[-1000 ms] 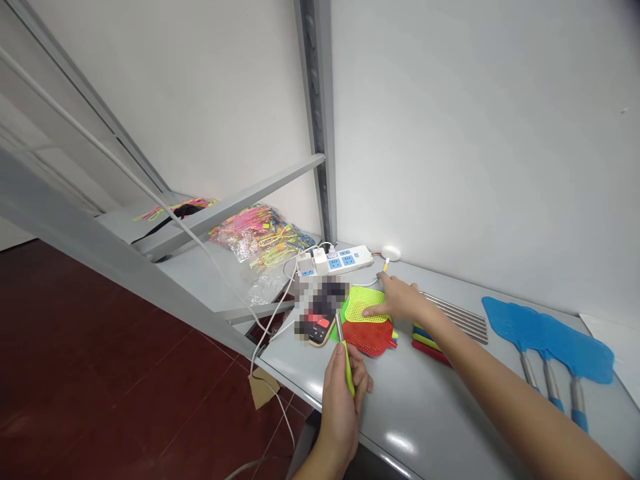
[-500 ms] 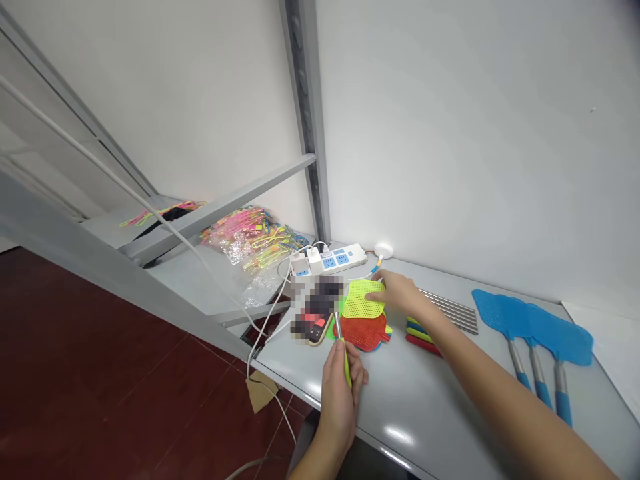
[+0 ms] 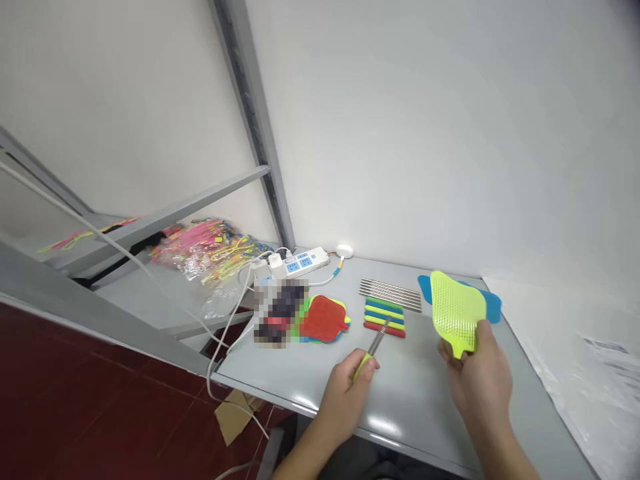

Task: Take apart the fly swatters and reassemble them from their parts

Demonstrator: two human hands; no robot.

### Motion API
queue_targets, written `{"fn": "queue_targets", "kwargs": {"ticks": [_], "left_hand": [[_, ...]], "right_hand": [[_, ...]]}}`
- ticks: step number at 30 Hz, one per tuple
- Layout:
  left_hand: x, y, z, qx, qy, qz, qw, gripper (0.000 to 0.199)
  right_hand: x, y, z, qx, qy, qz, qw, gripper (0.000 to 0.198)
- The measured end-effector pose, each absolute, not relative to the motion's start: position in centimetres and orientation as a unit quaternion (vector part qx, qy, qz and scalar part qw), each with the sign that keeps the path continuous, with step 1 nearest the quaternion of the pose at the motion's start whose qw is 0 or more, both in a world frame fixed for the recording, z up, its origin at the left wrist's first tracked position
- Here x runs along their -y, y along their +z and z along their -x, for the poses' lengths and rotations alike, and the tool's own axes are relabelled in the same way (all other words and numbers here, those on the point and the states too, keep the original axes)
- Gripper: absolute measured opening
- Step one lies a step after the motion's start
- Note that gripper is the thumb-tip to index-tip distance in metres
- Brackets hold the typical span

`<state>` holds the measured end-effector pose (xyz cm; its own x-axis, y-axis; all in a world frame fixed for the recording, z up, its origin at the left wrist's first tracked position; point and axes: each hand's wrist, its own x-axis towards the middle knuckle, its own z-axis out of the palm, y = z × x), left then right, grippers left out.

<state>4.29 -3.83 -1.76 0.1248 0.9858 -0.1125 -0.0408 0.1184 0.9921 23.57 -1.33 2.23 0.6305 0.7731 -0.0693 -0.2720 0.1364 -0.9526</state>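
Note:
My left hand (image 3: 346, 390) is closed round the yellow-green grip of a fly swatter handle (image 3: 379, 339), its metal rod slanting up and to the right. In my right hand (image 3: 481, 373) is a yellow-green fly swatter head (image 3: 456, 310), pinched near its neck and raised above the table. Behind that head lie blue fly swatters (image 3: 493, 305), mostly hidden. Several coloured grips (image 3: 384, 312) lie in a row beyond my left hand, with metal rods (image 3: 390, 295) behind them. To their left rests a pile of swatter heads with a red swatter head (image 3: 324, 320) on top.
A blurred-out phone (image 3: 283, 313) and a white power strip (image 3: 305, 265) with plugs and cables are at the table's left. Bagged colourful cords (image 3: 205, 243) lie on the neighbouring shelf behind a metal rack post (image 3: 250, 100). White plastic sheeting (image 3: 575, 353) covers the right side.
My right hand has lifted the yellow-green swatter head off the pile and carried it right, uncovering the red one. My left hand still grips the handle, now farther right. The view has turned right.

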Motion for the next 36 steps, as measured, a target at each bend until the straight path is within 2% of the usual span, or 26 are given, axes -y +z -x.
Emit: {"fn": "queue_targets", "kwargs": {"ticks": [3,9,13,18,26,36], "left_hand": [[3.6,-1.0,-5.8,-0.451,0.394,-0.614,0.515,0.031],[3.4,-1.3,-6.7,-0.412,0.316,-0.753,0.405,0.027],[3.6,-1.8,-6.7,-0.399,0.28,-0.794,0.362,0.028],[3.8,-2.0,-7.1,-0.388,0.244,-0.836,0.302,0.026],[3.4,-2.4,-6.9,-0.385,0.201,-0.861,0.267,0.028],[3.8,-2.0,-7.0,-0.37,0.283,-0.834,0.296,0.022]], "right_hand": [[4.6,-0.5,-25.5,0.165,0.342,0.536,0.754,0.026],[7.8,-3.9,-26.9,0.178,0.331,0.51,0.774,0.028],[8.6,-4.8,-26.6,0.209,0.354,0.483,0.773,0.026],[8.6,-4.6,-26.8,0.255,0.385,0.473,0.75,0.033],[8.5,-4.8,-26.8,0.27,0.391,0.489,0.732,0.04],[8.4,-5.2,-27.0,0.263,0.411,0.485,0.725,0.039]]}}
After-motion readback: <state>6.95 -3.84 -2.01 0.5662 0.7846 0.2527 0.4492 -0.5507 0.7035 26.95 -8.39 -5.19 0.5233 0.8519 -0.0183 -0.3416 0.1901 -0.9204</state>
